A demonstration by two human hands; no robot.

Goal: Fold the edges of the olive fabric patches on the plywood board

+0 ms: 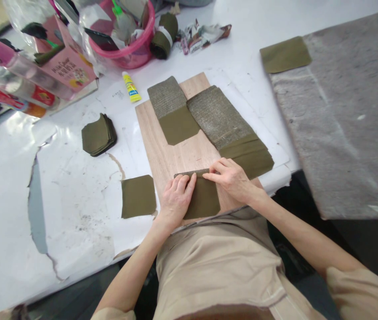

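A square olive-green fabric piece (204,200) lies on the wooden board (189,153) close to my body. Along its far edge runs a narrow folded strip with a grey, speckled underside. My left hand (176,198) presses on the left end of this fold, its fingers bent and close together. At the right end, my right hand (231,178) pinches the fold between thumb and fingers. Beyond them on the board are a speckled grey and olive piece (178,126) and a wider stack of similar pieces (224,120). Another olive square (138,196) rests left of the board.
A pile of olive pieces (97,137) sits on the white-covered table (75,200), whose covering is torn at left. Farther back are a yellow tube (131,87), a pink basket (125,58), a fabric roll (164,38) and bottles. A grey slab (352,115) stands at right.
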